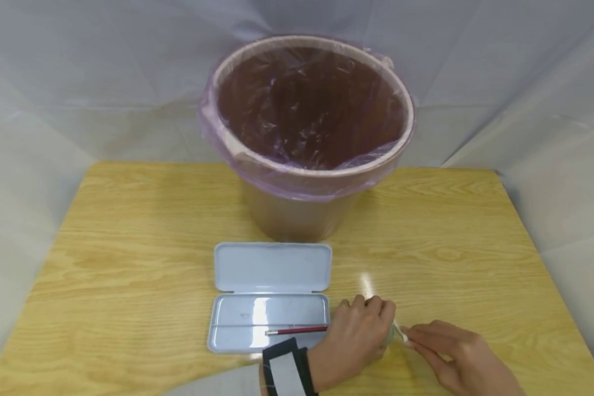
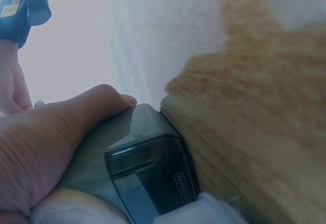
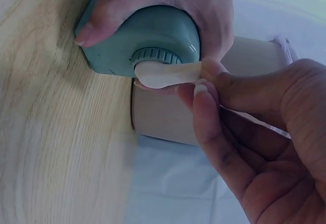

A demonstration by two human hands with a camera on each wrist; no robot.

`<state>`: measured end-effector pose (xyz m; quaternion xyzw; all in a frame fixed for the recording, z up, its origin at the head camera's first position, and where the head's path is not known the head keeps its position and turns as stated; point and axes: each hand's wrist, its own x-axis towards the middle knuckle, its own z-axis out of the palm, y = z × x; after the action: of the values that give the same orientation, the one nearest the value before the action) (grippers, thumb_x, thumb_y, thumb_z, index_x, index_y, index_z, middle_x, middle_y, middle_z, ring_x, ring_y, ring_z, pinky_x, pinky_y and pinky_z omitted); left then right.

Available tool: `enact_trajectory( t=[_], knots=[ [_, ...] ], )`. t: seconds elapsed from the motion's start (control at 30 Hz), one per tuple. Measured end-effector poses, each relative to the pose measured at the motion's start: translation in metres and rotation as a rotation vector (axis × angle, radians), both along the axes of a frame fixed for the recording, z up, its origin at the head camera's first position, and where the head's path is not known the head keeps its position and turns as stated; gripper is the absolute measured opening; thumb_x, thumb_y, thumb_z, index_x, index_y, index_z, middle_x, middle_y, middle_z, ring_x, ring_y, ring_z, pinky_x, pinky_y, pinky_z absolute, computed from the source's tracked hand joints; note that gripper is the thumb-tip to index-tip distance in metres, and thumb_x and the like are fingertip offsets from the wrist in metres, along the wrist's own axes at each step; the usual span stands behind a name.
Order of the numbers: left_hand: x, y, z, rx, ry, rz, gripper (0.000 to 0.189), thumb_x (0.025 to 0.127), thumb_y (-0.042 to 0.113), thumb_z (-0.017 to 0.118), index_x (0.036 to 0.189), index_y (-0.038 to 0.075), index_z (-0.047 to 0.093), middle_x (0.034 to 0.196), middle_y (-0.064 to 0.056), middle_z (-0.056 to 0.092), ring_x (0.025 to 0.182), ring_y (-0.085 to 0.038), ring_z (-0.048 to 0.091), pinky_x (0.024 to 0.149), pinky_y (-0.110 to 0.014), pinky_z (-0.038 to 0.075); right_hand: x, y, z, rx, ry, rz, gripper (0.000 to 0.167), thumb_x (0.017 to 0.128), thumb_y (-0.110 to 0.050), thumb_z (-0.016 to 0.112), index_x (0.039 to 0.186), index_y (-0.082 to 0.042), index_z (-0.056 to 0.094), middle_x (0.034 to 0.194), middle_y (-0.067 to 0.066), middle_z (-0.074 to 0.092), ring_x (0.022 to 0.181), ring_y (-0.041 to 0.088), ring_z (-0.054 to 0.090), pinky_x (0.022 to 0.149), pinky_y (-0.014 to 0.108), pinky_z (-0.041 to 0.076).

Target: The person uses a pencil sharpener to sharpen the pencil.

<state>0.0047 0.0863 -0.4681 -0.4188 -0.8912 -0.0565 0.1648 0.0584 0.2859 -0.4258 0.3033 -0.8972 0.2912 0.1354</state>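
A green crank pencil sharpener (image 3: 168, 33) with a dark translucent drawer (image 2: 153, 175) is gripped from above by my left hand (image 1: 353, 333), which covers most of it in the head view. Its white crank handle (image 3: 168, 75) juts from a ribbed collar, and my right hand (image 1: 452, 352) pinches the outer end between thumb and fingers. A dark red pencil (image 1: 299, 330) stretches leftward from behind the left hand, above the open case. Its right end is hidden, so I cannot tell whether it sits in the sharpener.
An open pale-blue pencil case (image 1: 272, 267) lies left of the hands. Behind it stands a large bin (image 1: 297, 212) lined with a thin purple bag (image 1: 213, 118). All rest on a wooden table (image 1: 128, 264) with pale sheeting around its back and sides.
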Motion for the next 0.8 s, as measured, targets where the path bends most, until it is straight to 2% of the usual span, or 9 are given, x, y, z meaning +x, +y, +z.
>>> enact_trajectory(
  t=[0.2,0.3,0.37,0.43,0.5,0.7,0.8],
  knots=[
    [0.0,-0.002,0.001,-0.019,-0.015,-0.004,0.051,0.074,0.057,0.081,0.101,0.019,0.06,0.084,0.009,0.065,0.062,-0.006,0.056,0.049,-0.019,0.044,-0.012,-0.004,0.005,0.013,0.006,-0.069,0.047,0.104,-0.039,0.048,0.099,-0.005,0.08,0.09,0.002,0.077,0.077,0.009,0.071,0.07,0.006,0.05],
    [0.0,-0.002,0.0,-0.021,-0.02,-0.007,0.051,0.075,0.058,0.081,0.102,0.02,0.06,0.085,0.009,0.065,0.063,-0.006,0.057,0.048,-0.02,0.044,-0.022,-0.004,0.008,0.051,-0.009,-0.082,0.027,0.101,-0.027,0.062,0.102,-0.006,0.08,0.092,0.001,0.078,0.078,0.01,0.073,0.07,0.007,0.051],
    [0.0,-0.001,0.0,-0.023,-0.015,-0.009,0.05,0.076,0.057,0.081,0.102,0.02,0.06,0.084,0.009,0.064,0.063,-0.006,0.057,0.048,-0.02,0.044,-0.027,-0.004,0.009,0.071,-0.032,-0.082,0.014,0.092,-0.012,0.073,0.103,-0.007,0.08,0.093,0.0,0.078,0.078,0.01,0.073,0.066,0.008,0.05],
    [0.0,-0.001,0.0,-0.021,-0.002,-0.008,0.048,0.076,0.055,0.08,0.102,0.02,0.06,0.084,0.009,0.064,0.063,-0.006,0.056,0.048,-0.02,0.044,-0.031,-0.003,0.01,0.073,-0.06,-0.075,0.028,0.078,0.003,0.081,0.104,-0.007,0.08,0.093,0.0,0.078,0.078,0.007,0.072,0.065,0.008,0.049],
    [0.0,0.0,0.0,-0.023,0.02,-0.003,0.043,0.077,0.052,0.078,0.102,0.021,0.061,0.083,0.01,0.064,0.062,-0.006,0.056,0.048,-0.02,0.044,-0.035,-0.002,0.009,0.069,-0.089,-0.058,0.037,0.071,0.011,0.081,0.104,-0.007,0.079,0.093,0.001,0.079,0.077,0.004,0.07,0.063,0.008,0.048],
    [0.001,0.0,0.0,-0.018,0.035,0.002,0.039,0.079,0.048,0.077,0.101,0.02,0.061,0.081,0.009,0.062,0.06,-0.005,0.053,0.046,-0.02,0.039,-0.042,0.001,0.006,0.06,-0.172,-0.012,0.038,0.074,0.014,0.077,0.108,-0.003,0.077,0.092,0.004,0.078,0.069,-0.008,0.053,0.055,0.007,0.038],
    [0.0,-0.001,0.001,-0.022,0.038,0.006,0.037,0.079,0.047,0.076,0.1,0.021,0.061,0.081,0.009,0.062,0.059,-0.006,0.052,0.045,-0.02,0.038,-0.043,0.001,0.005,0.054,-0.175,-0.008,0.038,0.075,0.014,0.077,0.108,-0.003,0.077,0.092,0.004,0.078,0.069,-0.008,0.052,0.054,0.007,0.038]
  ],
)
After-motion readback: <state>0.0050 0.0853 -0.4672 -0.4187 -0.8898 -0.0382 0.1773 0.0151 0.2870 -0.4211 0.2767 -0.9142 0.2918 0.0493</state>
